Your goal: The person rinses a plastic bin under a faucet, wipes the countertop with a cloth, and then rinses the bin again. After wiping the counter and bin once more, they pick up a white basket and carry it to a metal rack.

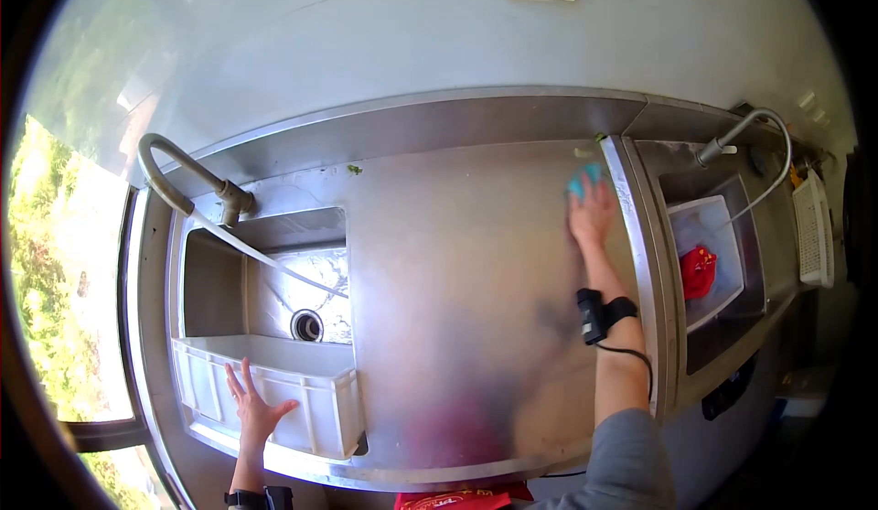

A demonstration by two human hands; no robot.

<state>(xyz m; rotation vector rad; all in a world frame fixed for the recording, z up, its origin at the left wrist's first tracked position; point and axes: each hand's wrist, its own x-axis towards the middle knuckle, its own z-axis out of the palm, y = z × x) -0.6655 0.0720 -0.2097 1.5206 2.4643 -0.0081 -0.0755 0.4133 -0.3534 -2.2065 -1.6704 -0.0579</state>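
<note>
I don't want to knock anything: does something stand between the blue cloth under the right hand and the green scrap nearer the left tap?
Nothing visible does: only counter shows between the blue cloth under the right hand and the green scrap. The left tap stands beyond the scrap.

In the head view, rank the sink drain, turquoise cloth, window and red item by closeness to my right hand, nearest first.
From your right hand:
1. Turquoise cloth: under that hand, on the counter.
2. Red item: to its right, inside the right sink.
3. Sink drain: to its left, in the left sink.
4. Window: far left.
</note>
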